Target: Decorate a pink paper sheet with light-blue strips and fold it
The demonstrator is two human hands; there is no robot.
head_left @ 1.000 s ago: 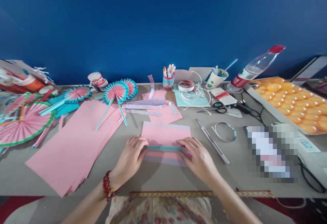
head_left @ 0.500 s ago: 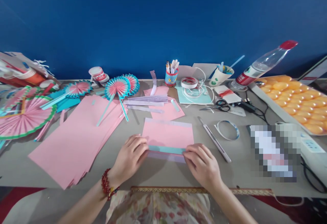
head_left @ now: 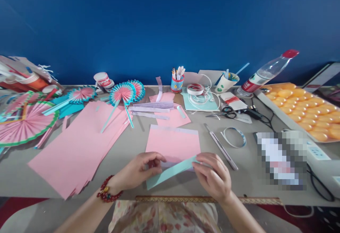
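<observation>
A light blue-green paper strip (head_left: 172, 172) slants in front of me, raised off the table, its left end lower. My right hand (head_left: 214, 176) pinches the strip's right end between thumb and fingers. My left hand (head_left: 135, 172) is beside the strip's left part, thumb and fingers parted; whether the thumb tip touches the strip I cannot tell. Just beyond both hands lies a pink paper sheet (head_left: 172, 142) with a pale lilac band along its far edge. More lilac shows at its near edge, partly covered by the strip.
Pink sheets (head_left: 71, 148) are stacked at left, with pleated paper fans (head_left: 122, 93) behind. A utility knife (head_left: 221, 148) and a tape loop (head_left: 235, 137) lie right. Scissors (head_left: 228, 113), a tape roll (head_left: 195, 89), a pen cup (head_left: 177, 84) and a tilted-looking bottle (head_left: 261, 77) stand farther back.
The blue-green strip has come up from the pink sheet's near edge and now slants toward me. My left fingers have parted from its left end; my right hand still grips it.
</observation>
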